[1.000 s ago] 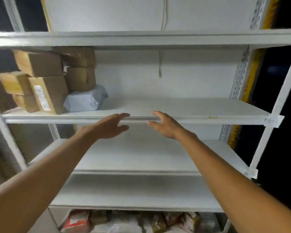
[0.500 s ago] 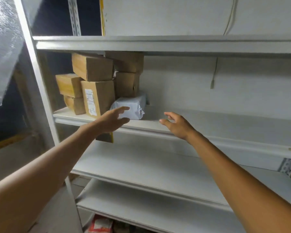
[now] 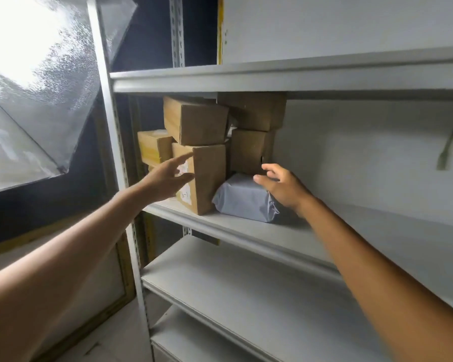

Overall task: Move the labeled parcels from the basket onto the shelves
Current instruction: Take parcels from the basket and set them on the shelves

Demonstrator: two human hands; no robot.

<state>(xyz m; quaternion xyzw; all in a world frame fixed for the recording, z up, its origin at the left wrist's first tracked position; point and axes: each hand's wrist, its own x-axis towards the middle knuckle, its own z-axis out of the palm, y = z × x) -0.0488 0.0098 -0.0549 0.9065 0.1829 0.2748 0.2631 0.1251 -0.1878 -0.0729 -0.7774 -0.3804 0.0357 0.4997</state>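
At the left end of the middle shelf (image 3: 249, 232), near its front edge, stands an upright cardboard box (image 3: 211, 176) with a white label. A grey wrapped parcel (image 3: 242, 202) lies just beside it on the right, and at least 4 more brown boxes (image 3: 196, 121) are stacked behind and above them. The left hand (image 3: 168, 178) reaches with straight, spread fingers to the box's labelled face, holding nothing, contact unclear, while the right hand (image 3: 284, 188) hovers open, fingers loosely spread, over the parcel's back right corner, gripping nothing.
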